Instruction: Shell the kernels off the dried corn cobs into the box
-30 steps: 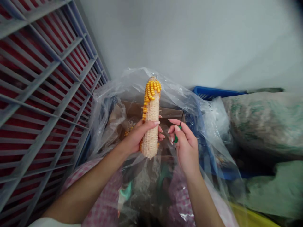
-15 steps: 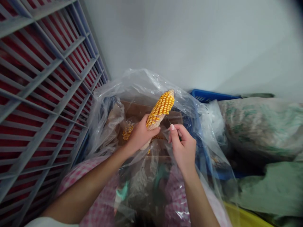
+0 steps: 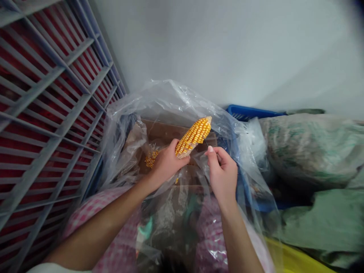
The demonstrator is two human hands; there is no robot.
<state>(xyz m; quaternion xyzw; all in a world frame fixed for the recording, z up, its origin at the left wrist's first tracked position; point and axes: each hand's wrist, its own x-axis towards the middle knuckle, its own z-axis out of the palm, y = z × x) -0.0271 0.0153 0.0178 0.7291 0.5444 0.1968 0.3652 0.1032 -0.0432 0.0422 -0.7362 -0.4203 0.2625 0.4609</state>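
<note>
My left hand (image 3: 168,160) is wrapped round the lower part of a corn cob (image 3: 196,135), which tilts up to the right. Yellow kernels cover most of its upper part, and a bare pale strip shows on the side near my thumb. Between thumb and fingers, my right hand (image 3: 222,170) pinches a thin dark pick (image 3: 206,142). Its tip is at the cob's right side; whether it touches the kernels I cannot tell. Below the hands is a clear plastic bag (image 3: 125,110), spread open, with loose corn kernels (image 3: 151,158) in it on the left.
A slatted plastic crate (image 3: 61,70) with red behind it rises at left. Brown cardboard (image 3: 160,131) lies under the bag, before a pale wall (image 3: 227,49). At right are a blue basket (image 3: 253,113), a filled woven sack (image 3: 309,148), green cloth-like sacking (image 3: 327,223) and a yellow edge (image 3: 292,259).
The cob has turned and tipped a little to the right and down, showing more kernels and less of the bare strip. My right hand has shifted slightly, with the pick closer to the cob.
</note>
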